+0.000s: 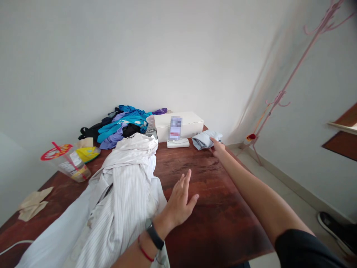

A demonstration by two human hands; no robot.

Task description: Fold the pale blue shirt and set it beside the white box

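Note:
My right hand (218,147) reaches to the far right of the table and grips the right edge of a folded light-grey garment (205,140). One finger lies on top of the cloth; some of the others are hidden. Above the middle of the table my left hand (181,203) is open, fingers stretched out and thumb apart, holding nothing. Just left of it, a white striped shirt (126,178) lies spread lengthwise over other white cloth (64,227).
Behind stand a white box (192,121) and a phone (175,128) on a white stand (177,143). A clothes pile (122,124), a plastic cup (68,163), a yellow packet (88,153) and a brown napkin (35,203) are left. A pink coat rack (290,80) stands right of the wooden table (217,219).

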